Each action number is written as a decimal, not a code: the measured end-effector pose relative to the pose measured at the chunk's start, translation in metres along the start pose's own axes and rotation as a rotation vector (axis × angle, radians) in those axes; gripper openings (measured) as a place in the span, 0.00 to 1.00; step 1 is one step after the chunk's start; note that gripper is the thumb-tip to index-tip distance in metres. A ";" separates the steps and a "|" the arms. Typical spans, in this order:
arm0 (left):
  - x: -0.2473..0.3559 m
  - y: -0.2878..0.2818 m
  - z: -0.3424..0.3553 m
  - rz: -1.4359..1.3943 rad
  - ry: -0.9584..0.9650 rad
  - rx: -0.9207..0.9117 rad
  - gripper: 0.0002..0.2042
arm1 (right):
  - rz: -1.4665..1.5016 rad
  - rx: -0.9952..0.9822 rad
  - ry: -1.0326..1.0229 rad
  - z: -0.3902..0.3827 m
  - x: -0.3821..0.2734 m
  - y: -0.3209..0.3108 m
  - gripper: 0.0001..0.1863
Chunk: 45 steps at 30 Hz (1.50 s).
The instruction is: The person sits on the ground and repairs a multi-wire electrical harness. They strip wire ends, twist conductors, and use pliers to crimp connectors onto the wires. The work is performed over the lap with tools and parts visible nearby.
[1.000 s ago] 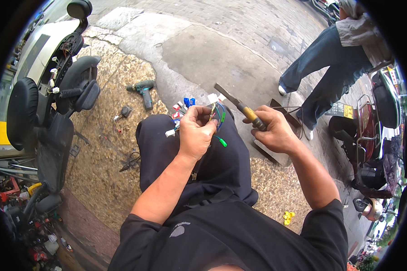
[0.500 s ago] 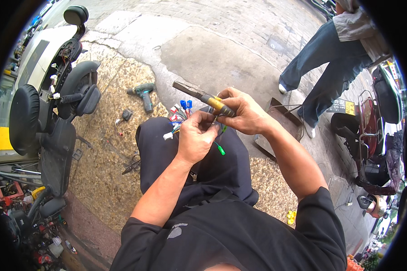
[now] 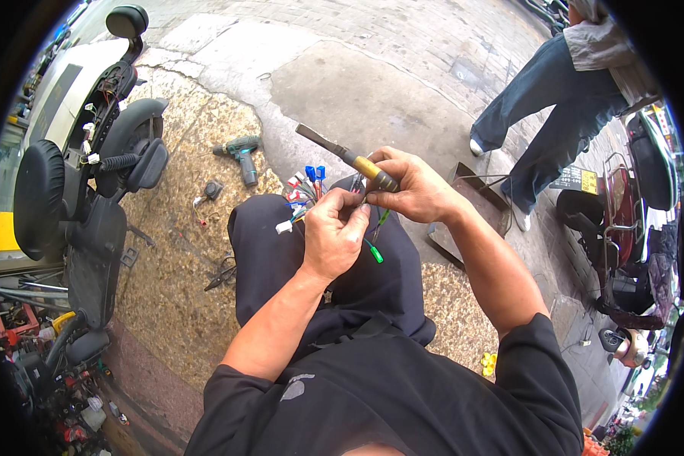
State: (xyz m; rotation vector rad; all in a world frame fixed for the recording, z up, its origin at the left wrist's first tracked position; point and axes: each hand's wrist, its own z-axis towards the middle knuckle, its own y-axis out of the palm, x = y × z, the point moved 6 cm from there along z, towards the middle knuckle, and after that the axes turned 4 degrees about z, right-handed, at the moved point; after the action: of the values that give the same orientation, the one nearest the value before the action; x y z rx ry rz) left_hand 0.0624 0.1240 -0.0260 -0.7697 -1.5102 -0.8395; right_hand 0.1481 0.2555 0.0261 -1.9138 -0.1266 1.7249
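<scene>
Over my knees, my left hand (image 3: pixel 333 232) is closed, with thumb and fingertips pinching thin wires of a wire harness (image 3: pixel 296 196). Blue, red and white connectors fan out left of it, and a green connector (image 3: pixel 376 254) dangles below. My right hand (image 3: pixel 414 186) is closed around a yellow-handled tool (image 3: pixel 368 169) with a long, flat, dark metal blade pointing up and left. The thumb and fingertips of that hand meet the left ones at the wires. The exact spot between them is hidden by the fingers.
A cordless drill (image 3: pixel 245 158), a small black part with wires (image 3: pixel 211 190) and scissors (image 3: pixel 222 275) lie on the stone ground. A partly stripped scooter (image 3: pixel 99 220) stands left. To the right are a metal tray (image 3: pixel 479 201), a person in jeans (image 3: pixel 547 106) and another scooter (image 3: pixel 623 205).
The tool in my right hand has shifted slightly right and its blade has turned a little. My fingertips have drawn closer together at the wires, and the green connector has swung slightly right.
</scene>
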 end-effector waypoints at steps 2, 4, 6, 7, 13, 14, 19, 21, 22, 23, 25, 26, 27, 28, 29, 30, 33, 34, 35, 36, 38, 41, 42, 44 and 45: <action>-0.002 0.002 0.000 -0.101 -0.055 -0.009 0.02 | 0.014 -0.003 0.003 0.000 0.001 0.000 0.10; -0.005 0.004 0.002 -0.261 -0.117 -0.013 0.02 | 0.020 0.002 -0.005 0.000 0.001 0.001 0.11; -0.007 0.005 0.002 -0.332 -0.178 -0.036 0.01 | 0.009 0.012 -0.021 0.000 0.001 0.001 0.11; -0.008 0.005 0.003 -0.372 -0.199 -0.049 0.01 | 0.013 0.014 -0.029 0.000 0.001 0.001 0.11; -0.008 0.003 0.006 -0.370 -0.280 -0.095 0.03 | -0.025 0.030 -0.007 0.000 -0.001 -0.001 0.11; -0.006 0.002 0.005 -0.367 -0.230 -0.078 0.04 | -0.037 0.031 -0.006 0.000 -0.001 -0.002 0.11; -0.002 -0.001 0.000 -0.175 0.047 0.095 0.12 | -0.014 0.065 0.038 0.000 0.002 -0.001 0.10; 0.004 -0.002 -0.001 0.044 0.240 0.165 0.12 | -0.022 0.108 0.038 0.000 0.003 -0.001 0.10; 0.008 -0.001 -0.004 0.150 0.356 0.187 0.13 | -0.028 0.115 0.041 0.000 0.003 0.000 0.10; 0.009 -0.002 -0.006 0.234 0.386 0.214 0.12 | -0.034 0.122 0.045 0.000 0.004 0.000 0.10; 0.015 -0.003 -0.006 0.377 0.507 0.247 0.11 | -0.036 0.131 0.050 -0.001 0.005 0.001 0.10; 0.019 -0.002 -0.006 0.446 0.566 0.264 0.11 | -0.031 0.133 0.051 -0.001 0.006 0.001 0.10; 0.022 -0.002 -0.006 0.479 0.599 0.272 0.10 | -0.032 0.134 0.057 -0.001 0.007 0.002 0.11; 0.024 -0.002 -0.006 0.510 0.628 0.280 0.10 | -0.029 0.138 0.059 -0.002 0.007 0.002 0.11; 0.027 -0.001 -0.006 0.545 0.649 0.287 0.09 | -0.030 0.140 0.067 -0.002 0.008 0.002 0.11; 0.028 -0.001 -0.006 0.543 0.654 0.284 0.09 | -0.038 0.141 0.079 -0.002 0.008 0.002 0.11; 0.031 -0.001 -0.006 0.563 0.682 0.284 0.10 | -0.041 0.154 0.082 -0.003 0.008 0.002 0.11; 0.033 0.000 -0.007 0.582 0.713 0.291 0.10 | -0.044 0.154 0.083 -0.003 0.008 0.002 0.11; 0.034 0.001 -0.008 0.606 0.736 0.295 0.10 | -0.053 0.152 0.085 -0.002 0.007 0.002 0.11; 0.033 0.001 -0.008 0.609 0.733 0.290 0.10 | -0.062 0.150 0.087 -0.002 0.007 0.002 0.12; 0.032 0.000 -0.007 0.621 0.716 0.281 0.10 | -0.055 0.160 0.087 -0.002 0.006 0.002 0.12; 0.033 0.001 -0.006 0.633 0.746 0.258 0.10 | -0.061 0.166 0.088 -0.002 0.005 0.002 0.11; 0.032 0.001 -0.005 0.632 0.735 0.249 0.10 | -0.070 0.166 0.089 -0.003 0.004 0.002 0.11; 0.032 0.001 -0.004 0.630 0.714 0.230 0.09 | -0.073 0.173 0.088 -0.003 0.004 0.001 0.11; 0.031 0.002 -0.003 0.646 0.695 0.222 0.08 | -0.080 0.174 0.086 -0.003 0.003 0.001 0.11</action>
State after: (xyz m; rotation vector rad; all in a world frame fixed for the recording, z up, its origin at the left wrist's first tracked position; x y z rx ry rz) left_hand 0.0626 0.1221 0.0053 -0.6463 -0.6517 -0.3703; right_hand 0.1512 0.2546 0.0225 -1.8267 -0.0197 1.5465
